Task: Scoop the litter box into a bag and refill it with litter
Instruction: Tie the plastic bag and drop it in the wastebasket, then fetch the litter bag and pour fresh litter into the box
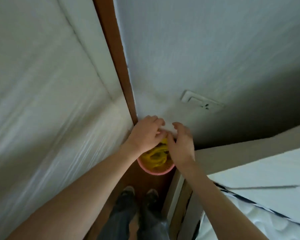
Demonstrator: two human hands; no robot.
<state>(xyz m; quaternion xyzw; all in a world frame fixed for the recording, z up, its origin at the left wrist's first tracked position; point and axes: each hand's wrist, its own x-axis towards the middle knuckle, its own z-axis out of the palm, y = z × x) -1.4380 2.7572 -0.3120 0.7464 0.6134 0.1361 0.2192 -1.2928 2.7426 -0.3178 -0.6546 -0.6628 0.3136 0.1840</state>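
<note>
A pale wall (206, 49) fills the view from twelve to three o'clock, with a white door (42, 84) at nine and a brown frame (118, 58) between them. Just below centre, a pink bin (156, 171) lined with a yellow bag (157, 155) sits on the floor. The left hand (145, 134) curls its fingers at the bag's top edge, apparently pinching it; the right hand (181, 144) hangs loosely spread just beside it.

Pale textured wall (206, 49) with a socket plate (200, 101) at 1 o'clock; brown door frame (118, 58) at 11; dark brown floor (156, 181) at 6.
</note>
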